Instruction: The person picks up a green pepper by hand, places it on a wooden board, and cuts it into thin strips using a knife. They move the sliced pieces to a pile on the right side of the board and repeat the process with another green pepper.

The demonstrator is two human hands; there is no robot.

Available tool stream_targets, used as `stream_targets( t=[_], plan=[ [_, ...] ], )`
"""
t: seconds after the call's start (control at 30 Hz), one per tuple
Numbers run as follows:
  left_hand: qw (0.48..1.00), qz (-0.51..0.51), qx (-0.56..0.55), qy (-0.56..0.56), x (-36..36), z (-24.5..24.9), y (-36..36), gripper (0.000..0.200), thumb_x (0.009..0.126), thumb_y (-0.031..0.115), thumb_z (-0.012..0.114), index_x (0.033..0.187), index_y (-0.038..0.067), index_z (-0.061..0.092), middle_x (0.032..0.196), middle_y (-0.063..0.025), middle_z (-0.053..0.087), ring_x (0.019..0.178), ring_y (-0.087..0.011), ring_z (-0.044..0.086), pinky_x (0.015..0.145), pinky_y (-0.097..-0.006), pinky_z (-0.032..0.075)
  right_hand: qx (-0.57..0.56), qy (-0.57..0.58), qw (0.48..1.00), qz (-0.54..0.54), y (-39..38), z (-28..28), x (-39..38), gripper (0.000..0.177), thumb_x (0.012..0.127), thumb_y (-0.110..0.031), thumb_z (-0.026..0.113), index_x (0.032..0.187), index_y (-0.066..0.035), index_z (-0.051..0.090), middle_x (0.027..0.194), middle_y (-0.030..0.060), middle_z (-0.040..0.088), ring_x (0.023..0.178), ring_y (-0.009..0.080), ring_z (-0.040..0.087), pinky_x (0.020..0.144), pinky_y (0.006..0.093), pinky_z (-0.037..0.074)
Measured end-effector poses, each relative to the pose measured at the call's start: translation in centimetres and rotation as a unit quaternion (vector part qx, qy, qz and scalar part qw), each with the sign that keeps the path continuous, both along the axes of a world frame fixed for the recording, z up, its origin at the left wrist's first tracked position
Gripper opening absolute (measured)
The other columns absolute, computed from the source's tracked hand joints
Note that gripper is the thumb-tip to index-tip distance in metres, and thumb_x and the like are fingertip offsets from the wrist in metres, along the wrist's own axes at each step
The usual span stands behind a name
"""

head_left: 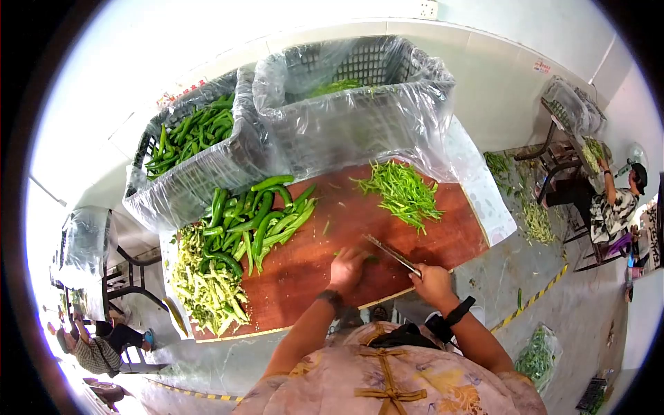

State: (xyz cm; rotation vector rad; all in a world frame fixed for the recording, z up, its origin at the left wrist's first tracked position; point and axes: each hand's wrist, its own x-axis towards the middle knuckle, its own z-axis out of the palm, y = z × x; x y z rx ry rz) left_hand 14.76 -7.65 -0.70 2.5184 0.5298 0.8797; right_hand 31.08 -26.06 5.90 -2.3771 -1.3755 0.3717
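Note:
My right hand [434, 286] is closed round the handle of a knife [391, 254], whose blade points up and left over the reddish-brown board [318, 277]. Low on the board, my left hand [348, 268] has its fingers bent down onto a green chili pepper [372, 259]; only bits of it show beside the slightly blurred fingers. Whole and split green chili peppers [259, 220] are heaped at the left. A pile of thin green pepper strips [403, 194] lies at the upper right. Pale pepper cores and scraps [200, 280] cover the left edge.
Behind the board stand two plastic-lined crates: the left crate [187, 176] holds whole peppers, the right crate [353, 131] some green strips. One person [612, 207] sits at the far right, another [97, 353] at the far left. A bag of greens [538, 356] lies on the floor.

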Motion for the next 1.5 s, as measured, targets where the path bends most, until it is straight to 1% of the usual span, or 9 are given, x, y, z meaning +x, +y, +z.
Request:
stream_targets(
  t=[0.13,0.53,0.7,0.8,1.07,1.13,1.33,1.4,1.5],
  plan=[
    [0.998,-0.026,0.031,-0.055,1.9,-0.4,-0.1,0.023,0.068,0.001,0.057,0.089,0.008,0.065,0.092,-0.0066,0.062,0.085,-0.0301,0.057,0.075,-0.0389,0.05,-0.039,-0.037,0.998,0.041,0.7,0.5,-0.3,0.024,0.084,-0.028,0.059,0.096,-0.007,0.062,0.069,0.0188,0.062,0.066,0.0379,0.061,0.06,0.0486,0.048],
    [0.997,0.008,0.074,0.035,1.4,0.5,-0.5,0.017,0.068,0.007,0.056,0.082,0.011,0.064,0.096,-0.0023,0.062,0.094,-0.0224,0.057,0.079,-0.0401,0.044,-0.044,-0.064,0.994,0.08,1.8,1.9,-1.7,0.021,0.086,-0.026,0.055,0.087,-0.005,0.056,0.063,0.0177,0.06,0.06,0.037,0.061,0.054,0.0486,0.047],
    [0.997,-0.003,0.073,0.016,1.4,0.3,-0.3,0.016,0.067,0.009,0.058,0.082,0.01,0.061,0.089,-0.0045,0.06,0.089,-0.0263,0.055,0.079,-0.0407,0.043,-0.056,-0.054,0.993,0.086,1.9,1.6,-2.0,0.019,0.086,-0.023,0.055,0.086,-0.003,0.056,0.062,0.0186,0.06,0.06,0.0369,0.061,0.055,0.048,0.048],
    [0.998,0.001,0.053,0.031,1.4,0.7,-0.4,0.016,0.068,0.008,0.057,0.082,0.011,0.064,0.093,-0.0023,0.061,0.092,-0.0232,0.057,0.079,-0.0386,0.044,-0.067,-0.042,0.994,0.08,2.5,0.2,-2.1,0.018,0.085,-0.021,0.055,0.083,-0.003,0.056,0.062,0.0192,0.06,0.06,0.0373,0.061,0.056,0.0476,0.049],
    [0.999,-0.02,0.034,-0.021,1.5,1.0,-0.4,0.019,0.07,0.007,0.058,0.088,0.008,0.064,0.094,-0.0059,0.062,0.093,-0.0269,0.057,0.081,-0.0399,0.046,0.009,-0.068,0.996,0.063,7.1,-2.7,-0.9,0.024,0.086,-0.025,0.054,0.081,-0.001,0.057,0.064,0.0203,0.06,0.06,0.0389,0.06,0.056,0.0481,0.048],
    [0.999,-0.025,0.021,-0.043,1.5,0.5,-0.2,0.021,0.071,0.007,0.059,0.092,0.008,0.064,0.094,-0.007,0.061,0.093,-0.0289,0.056,0.081,-0.0406,0.046,0.02,-0.07,0.996,0.058,6.1,-1.0,-0.6,0.024,0.086,-0.025,0.054,0.081,-0.002,0.057,0.063,0.0197,0.06,0.06,0.039,0.06,0.055,0.048,0.048],
    [1.0,0.0,0.002,-0.013,1.2,0.6,-0.4,0.02,0.072,0.0,0.058,0.091,0.006,0.062,0.092,-0.0095,0.059,0.091,-0.0315,0.056,0.079,-0.0401,0.048,-0.008,-0.066,0.994,0.09,2.6,0.8,-2.3,0.022,0.085,-0.023,0.057,0.081,-0.002,0.056,0.062,0.0196,0.059,0.06,0.0384,0.06,0.054,0.0484,0.048],
    [0.999,0.006,0.017,-0.04,1.4,0.8,-0.4,0.011,0.069,0.001,0.058,0.079,0.005,0.059,0.088,-0.0102,0.059,0.083,-0.0316,0.056,0.073,-0.041,0.048,-0.01,-0.066,0.994,0.088,2.5,1.2,-2.3,0.022,0.085,-0.023,0.057,0.081,-0.002,0.056,0.062,0.0196,0.059,0.06,0.0383,0.06,0.054,0.0482,0.048],
    [0.999,-0.001,0.007,-0.044,1.4,0.4,-0.3,0.013,0.068,0.0,0.059,0.08,0.005,0.059,0.089,-0.0097,0.059,0.084,-0.0309,0.056,0.072,-0.0398,0.048,-0.019,-0.061,0.994,0.088,2.6,1.3,-2.3,0.022,0.085,-0.023,0.057,0.08,-0.001,0.057,0.063,0.0196,0.06,0.061,0.0383,0.061,0.055,0.0478,0.049]
  ],
)
